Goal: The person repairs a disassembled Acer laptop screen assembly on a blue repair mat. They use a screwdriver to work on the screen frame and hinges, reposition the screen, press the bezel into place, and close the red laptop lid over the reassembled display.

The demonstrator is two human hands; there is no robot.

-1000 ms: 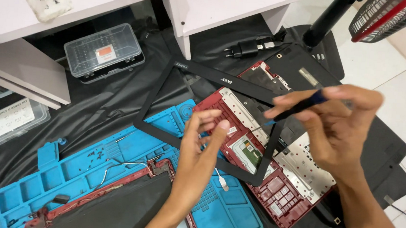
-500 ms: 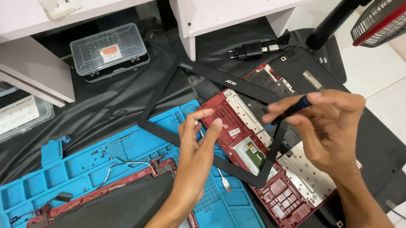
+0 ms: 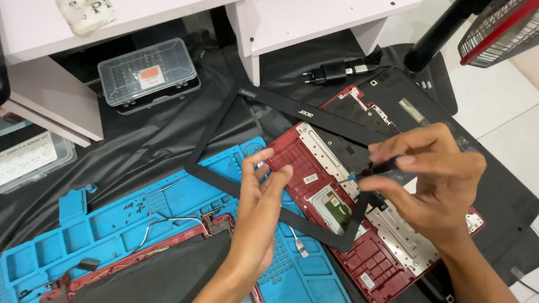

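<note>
My right hand [image 3: 434, 177] grips a dark screwdriver with a blue tip [image 3: 370, 171], held above a red laptop palmrest shell [image 3: 319, 174] lying underside up. My left hand [image 3: 260, 202] hovers with its fingers loosely apart by the shell's near-left edge, holding nothing that I can make out. A black screen bezel frame [image 3: 286, 108] lies across the shell and the blue mat. A red laptop lid with a dark panel [image 3: 164, 271] rests on the blue silicone work mat [image 3: 109, 229] near me.
A clear plastic parts box [image 3: 147, 78] sits under a white low table [image 3: 147, 1]. Another clear box [image 3: 25, 161] lies at far left. A black charger plug [image 3: 330, 73] lies at the back, a black laptop base cover [image 3: 427, 106] to the right, a fan stand [image 3: 442, 30] at top right.
The view shifted slightly. My right hand with the screwdriver has moved a little lower toward the red shell. My left hand stays by the shell's edge.
</note>
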